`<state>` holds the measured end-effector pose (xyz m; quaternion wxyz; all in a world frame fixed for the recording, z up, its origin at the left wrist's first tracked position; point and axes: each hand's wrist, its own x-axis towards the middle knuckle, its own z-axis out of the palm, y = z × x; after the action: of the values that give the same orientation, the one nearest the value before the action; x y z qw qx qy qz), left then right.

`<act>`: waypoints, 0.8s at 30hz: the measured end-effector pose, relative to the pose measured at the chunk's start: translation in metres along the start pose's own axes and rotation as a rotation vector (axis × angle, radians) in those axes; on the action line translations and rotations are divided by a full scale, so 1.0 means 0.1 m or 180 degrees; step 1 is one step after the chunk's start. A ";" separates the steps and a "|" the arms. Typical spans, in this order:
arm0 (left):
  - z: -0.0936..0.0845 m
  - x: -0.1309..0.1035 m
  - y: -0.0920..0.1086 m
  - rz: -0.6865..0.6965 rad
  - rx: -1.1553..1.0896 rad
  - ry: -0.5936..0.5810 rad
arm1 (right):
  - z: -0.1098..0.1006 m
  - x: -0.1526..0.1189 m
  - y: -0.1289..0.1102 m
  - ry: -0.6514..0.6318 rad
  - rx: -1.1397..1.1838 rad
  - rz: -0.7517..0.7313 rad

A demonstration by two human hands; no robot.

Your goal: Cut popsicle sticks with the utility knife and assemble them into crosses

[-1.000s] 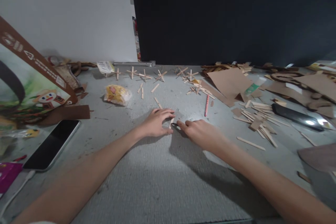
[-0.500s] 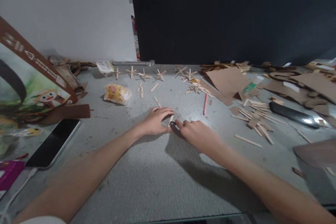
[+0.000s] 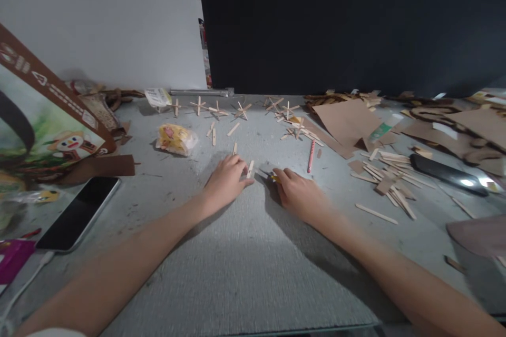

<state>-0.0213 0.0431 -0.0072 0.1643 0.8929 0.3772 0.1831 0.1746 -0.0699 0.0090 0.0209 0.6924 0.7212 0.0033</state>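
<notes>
My left hand (image 3: 226, 181) rests on the grey table with thumb and fingers apart, beside a short wooden stick (image 3: 250, 169) that lies near its fingertips. Another stick (image 3: 234, 148) pokes out just beyond its fingers. My right hand (image 3: 298, 195) is closed around a small tool (image 3: 274, 177) with a yellow part and a thin dark tip pointing left toward the short stick. The tip does not touch the stick. Much of the tool is hidden by the fingers.
Crossed stick pieces (image 3: 242, 110) stand along the back. A yellow packet (image 3: 176, 139) is back left, a phone (image 3: 79, 214) left. A red striped pen (image 3: 311, 156) lies beyond my right hand. Right are loose sticks (image 3: 377, 214), cardboard (image 3: 343, 124) and a black object (image 3: 446, 174).
My hands have moved apart: the left one went left and off the short stick, and the right one drew back to the right with the tool.
</notes>
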 end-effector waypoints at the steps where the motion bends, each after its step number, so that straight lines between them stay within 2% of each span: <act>1: -0.01 -0.01 0.00 -0.0037 0.0070 0.0029 | 0.01 0.00 0.01 -0.0045 0.0012 -0.0042; 6: -0.02 0.00 -0.08 -0.0268 0.0068 0.0178 | -0.01 0.00 0.03 -0.0009 0.0084 -0.0224; 9: -0.02 0.01 -0.14 -0.0277 0.0033 0.0141 | -0.04 -0.02 0.01 0.0061 0.0236 -0.0103; 13: -0.01 0.02 -0.15 -0.0292 -0.0194 -0.0010 | -0.03 -0.04 0.00 0.0063 0.0798 -0.0071; 17: 0.03 0.05 -0.15 -0.0173 -0.0315 0.0092 | 0.01 -0.05 0.00 0.0003 0.1334 -0.0076; 20: 0.07 0.08 -0.16 -0.0238 -0.0389 0.0259 | 0.02 -0.04 0.00 0.0091 0.1204 -0.0103; 24: 0.08 0.08 -0.16 -0.0294 -0.0528 0.0415 | 0.01 -0.04 -0.04 0.0230 0.0610 -0.0090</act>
<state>-0.0224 0.0581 -0.0193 0.2211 0.8441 0.4113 0.2636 0.1711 -0.0741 0.0082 -0.0715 0.6803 0.7283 -0.0410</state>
